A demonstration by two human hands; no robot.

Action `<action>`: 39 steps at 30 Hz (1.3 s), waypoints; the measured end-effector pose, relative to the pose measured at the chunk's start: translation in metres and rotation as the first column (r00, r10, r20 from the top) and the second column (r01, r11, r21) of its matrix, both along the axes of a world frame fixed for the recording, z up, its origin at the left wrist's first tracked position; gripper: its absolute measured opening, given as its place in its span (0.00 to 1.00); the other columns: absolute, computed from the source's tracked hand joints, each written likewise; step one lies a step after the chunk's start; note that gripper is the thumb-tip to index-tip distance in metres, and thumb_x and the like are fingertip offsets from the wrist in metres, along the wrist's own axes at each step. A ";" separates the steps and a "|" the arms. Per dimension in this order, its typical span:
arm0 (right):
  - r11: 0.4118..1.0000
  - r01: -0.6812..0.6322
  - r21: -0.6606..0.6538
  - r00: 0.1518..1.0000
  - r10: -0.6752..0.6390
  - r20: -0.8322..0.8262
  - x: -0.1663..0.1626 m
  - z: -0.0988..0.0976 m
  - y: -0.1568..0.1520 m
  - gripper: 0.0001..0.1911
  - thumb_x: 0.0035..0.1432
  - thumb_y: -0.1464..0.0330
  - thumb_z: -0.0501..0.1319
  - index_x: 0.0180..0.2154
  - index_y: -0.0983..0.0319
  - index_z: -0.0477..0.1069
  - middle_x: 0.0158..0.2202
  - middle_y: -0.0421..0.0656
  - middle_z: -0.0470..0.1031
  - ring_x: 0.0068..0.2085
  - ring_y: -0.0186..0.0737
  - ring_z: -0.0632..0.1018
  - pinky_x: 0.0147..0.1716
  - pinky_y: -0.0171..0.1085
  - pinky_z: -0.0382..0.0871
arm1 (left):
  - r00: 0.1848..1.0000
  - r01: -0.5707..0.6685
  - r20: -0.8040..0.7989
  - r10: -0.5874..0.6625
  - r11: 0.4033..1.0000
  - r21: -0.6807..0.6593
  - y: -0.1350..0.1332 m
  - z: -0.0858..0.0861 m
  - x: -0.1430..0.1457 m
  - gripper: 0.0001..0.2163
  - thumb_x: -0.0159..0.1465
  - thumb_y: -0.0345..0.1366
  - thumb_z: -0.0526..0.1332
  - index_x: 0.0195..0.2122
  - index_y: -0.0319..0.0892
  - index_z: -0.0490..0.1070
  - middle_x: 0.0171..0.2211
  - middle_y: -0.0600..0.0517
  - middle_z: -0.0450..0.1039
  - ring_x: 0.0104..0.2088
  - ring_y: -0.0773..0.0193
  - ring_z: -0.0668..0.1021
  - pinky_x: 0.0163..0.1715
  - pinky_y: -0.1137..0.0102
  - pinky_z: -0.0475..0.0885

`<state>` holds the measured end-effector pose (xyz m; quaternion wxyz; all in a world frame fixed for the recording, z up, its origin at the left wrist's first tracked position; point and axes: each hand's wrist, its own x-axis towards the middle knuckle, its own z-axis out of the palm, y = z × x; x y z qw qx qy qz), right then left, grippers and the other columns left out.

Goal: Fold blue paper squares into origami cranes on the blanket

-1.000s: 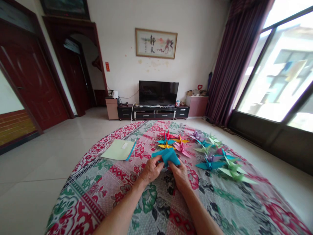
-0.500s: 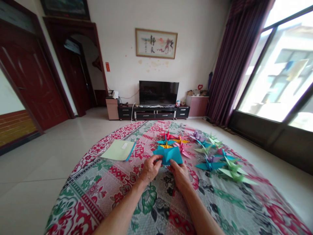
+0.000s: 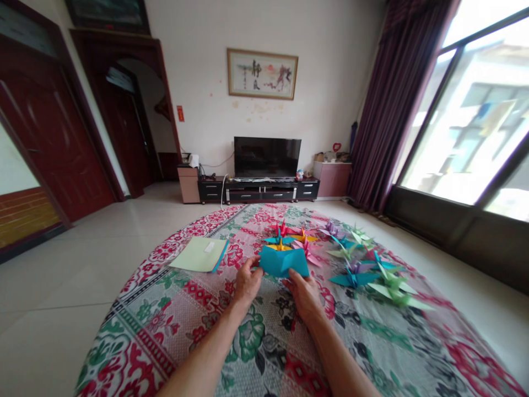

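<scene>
A folded sheet of blue origami paper, creased down the middle, is held up just above the table. My right hand pinches its lower right edge, thumb in front and fingers behind. At the left edge of the sheet, my left hand has its thumb and forefinger closed on the side. Right behind the sheet stand several folded paper cranes, among them a yellow crane, a pink crane and a red crane.
To the left lies a stack of origami paper, pale green on top with blue beneath. Further right sit more cranes, including a blue crane and a light green crane. A flowered tablecloth covers the round table.
My left hand has slid left and down, from the sheet's lower front to its left edge. The sheet now looks flatter; my right hand has barely moved.
</scene>
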<state>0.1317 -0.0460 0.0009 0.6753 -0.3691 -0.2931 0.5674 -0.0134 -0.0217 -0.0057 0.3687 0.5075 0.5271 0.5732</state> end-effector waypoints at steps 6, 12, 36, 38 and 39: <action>1.000 0.008 -0.014 1.000 -0.008 -0.013 0.000 0.000 0.001 0.13 0.37 0.66 0.69 0.27 0.63 0.71 0.27 0.40 0.75 0.28 0.35 0.74 0.28 0.35 0.72 | 0.986 0.121 0.115 -0.120 0.993 -0.007 -0.004 0.006 -0.002 0.15 0.49 0.31 0.56 0.38 0.39 0.73 0.25 0.55 0.72 0.23 0.70 0.69 0.24 0.75 0.64; 1.000 -0.020 0.018 0.997 0.019 0.069 0.001 -0.002 0.000 0.12 0.40 0.65 0.66 0.30 0.62 0.72 0.31 0.40 0.76 0.31 0.37 0.74 0.31 0.35 0.71 | 0.984 0.145 -0.118 -0.137 0.987 0.065 -0.012 0.018 -0.003 0.10 0.49 0.31 0.54 0.29 0.39 0.74 0.18 0.57 0.66 0.21 0.69 0.66 0.23 0.75 0.60; 0.993 0.072 0.096 0.873 -0.110 0.475 -0.001 0.015 -0.013 0.07 0.39 0.65 0.59 0.21 0.63 0.70 0.17 0.35 0.64 0.22 0.31 0.61 0.22 0.31 0.55 | 0.932 0.228 -0.352 -0.085 0.893 0.387 -0.016 0.019 0.000 0.11 0.45 0.24 0.53 0.26 0.42 0.71 0.37 0.49 0.74 0.40 0.59 0.74 0.45 0.66 0.68; 0.995 0.062 0.083 0.866 -0.095 0.490 -0.001 0.016 -0.013 0.08 0.39 0.66 0.59 0.24 0.64 0.72 0.18 0.35 0.65 0.23 0.32 0.62 0.22 0.31 0.56 | 0.930 0.235 -0.354 -0.096 0.898 0.372 -0.017 0.020 0.000 0.11 0.45 0.24 0.53 0.25 0.42 0.71 0.37 0.49 0.75 0.40 0.60 0.74 0.45 0.66 0.68; 0.995 0.056 0.077 0.865 -0.087 0.495 0.000 0.015 -0.013 0.09 0.39 0.66 0.59 0.25 0.64 0.73 0.18 0.35 0.66 0.23 0.33 0.63 0.23 0.31 0.56 | 0.928 0.243 -0.358 -0.105 0.898 0.368 -0.017 0.021 0.000 0.11 0.45 0.23 0.53 0.25 0.42 0.71 0.37 0.49 0.75 0.40 0.60 0.74 0.45 0.66 0.68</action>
